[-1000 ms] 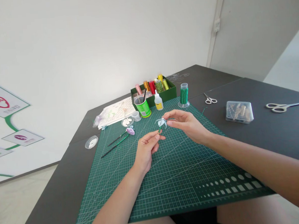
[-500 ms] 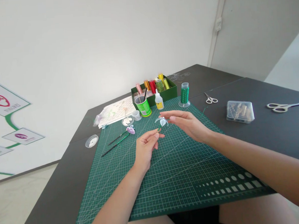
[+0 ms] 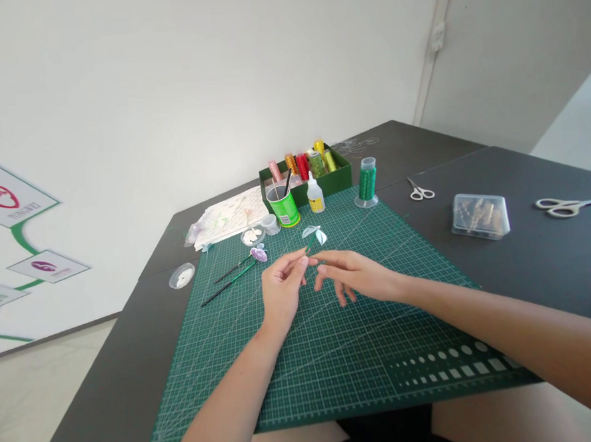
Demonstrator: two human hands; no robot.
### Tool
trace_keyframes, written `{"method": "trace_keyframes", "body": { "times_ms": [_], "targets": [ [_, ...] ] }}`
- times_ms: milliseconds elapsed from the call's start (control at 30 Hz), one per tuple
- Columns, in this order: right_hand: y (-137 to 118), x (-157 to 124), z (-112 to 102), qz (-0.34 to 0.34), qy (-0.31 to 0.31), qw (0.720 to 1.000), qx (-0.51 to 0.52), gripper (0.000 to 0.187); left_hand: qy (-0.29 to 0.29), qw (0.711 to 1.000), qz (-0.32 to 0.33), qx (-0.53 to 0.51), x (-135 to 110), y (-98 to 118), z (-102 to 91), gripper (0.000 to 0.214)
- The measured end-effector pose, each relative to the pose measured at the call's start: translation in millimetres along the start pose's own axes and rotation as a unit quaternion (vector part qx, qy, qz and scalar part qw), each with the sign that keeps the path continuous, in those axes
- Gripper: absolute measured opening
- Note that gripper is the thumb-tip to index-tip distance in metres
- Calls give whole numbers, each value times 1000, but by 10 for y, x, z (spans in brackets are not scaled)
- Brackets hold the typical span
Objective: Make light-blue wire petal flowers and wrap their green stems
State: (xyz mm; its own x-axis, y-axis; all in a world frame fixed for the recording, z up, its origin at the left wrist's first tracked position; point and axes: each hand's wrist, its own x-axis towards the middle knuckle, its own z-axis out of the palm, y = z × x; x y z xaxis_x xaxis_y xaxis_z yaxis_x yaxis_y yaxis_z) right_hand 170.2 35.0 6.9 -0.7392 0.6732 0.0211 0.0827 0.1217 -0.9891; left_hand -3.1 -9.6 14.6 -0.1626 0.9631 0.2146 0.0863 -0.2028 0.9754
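Observation:
A small handmade flower [image 3: 317,234] with pale blue-white petals stands above my fingers on a green stem. My left hand [image 3: 285,285] pinches that stem between thumb and fingertips. Close beside it on the right, my right hand [image 3: 351,272] has its fingers apart, the index tip reaching to the left fingertips at the stem. Whether that tip touches the stem, I cannot tell. Left of the hands, a finished-looking purple flower [image 3: 258,254] on a dark and green stem lies on the green cutting mat [image 3: 343,351].
Behind the hands stand a green can [image 3: 287,211], a glue bottle [image 3: 315,196], a green thread spool [image 3: 367,182] and a box [image 3: 343,175] of thread spools. Small scissors [image 3: 420,191], a clear case [image 3: 480,215] and larger scissors [image 3: 565,208] lie right. Two shallow dishes [image 3: 181,276] sit left.
My right hand has come down from beside the petals to the left fingertips at the stem. The flower has tilted and shifted slightly left, still in my left hand.

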Motion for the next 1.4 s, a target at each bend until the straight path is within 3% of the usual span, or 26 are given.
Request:
{"method": "trace_keyframes", "body": {
  "times_ms": [100, 233, 300, 367, 500, 633, 800, 1000, 1233, 1300, 1400],
  "targets": [
    [-25, -36, 0, -27, 55, 986, -152, 39, 10, 999, 7, 34, 16, -4, -16, 28],
    [-58, -105, 14, -75, 107, 923, -362, 38, 15, 996, -7, 83, 61, -29, -34, 32],
    [-78, -140, 20, -105, 109, 900, -409, 37, 0, 993, -26, 113, 85, -46, -45, 31],
    [-117, -167, 4, -140, 106, 901, -397, 36, -29, 986, -58, 157, 95, -58, -49, 29],
    [-235, -172, -123, -160, 131, 946, -248, 33, -137, 960, -121, 210, 44, -43, -23, 14],
    [-291, -124, -284, -132, 172, 965, -147, 33, -245, 941, -100, 211, -53, -9, 25, 10],
    [-236, -54, -344, -115, 179, 969, -126, 31, -284, 935, -50, 204, -139, -22, 71, 11],
    [-100, 33, -396, -79, 175, 973, -130, 32, -287, 937, 11, 201, -189, 9, 95, 12],
    [71, 118, -497, -61, 163, 973, -154, 33, -253, 949, 31, 185, -184, 28, 84, 10],
    [122, 137, -518, -54, 158, 973, -162, 34, -223, 957, 40, 183, -184, 33, 86, 10],
    [197, 160, -552, -48, 148, 971, -179, 36, -129, 971, 65, 188, -170, 37, 69, 12]
  ]
}}
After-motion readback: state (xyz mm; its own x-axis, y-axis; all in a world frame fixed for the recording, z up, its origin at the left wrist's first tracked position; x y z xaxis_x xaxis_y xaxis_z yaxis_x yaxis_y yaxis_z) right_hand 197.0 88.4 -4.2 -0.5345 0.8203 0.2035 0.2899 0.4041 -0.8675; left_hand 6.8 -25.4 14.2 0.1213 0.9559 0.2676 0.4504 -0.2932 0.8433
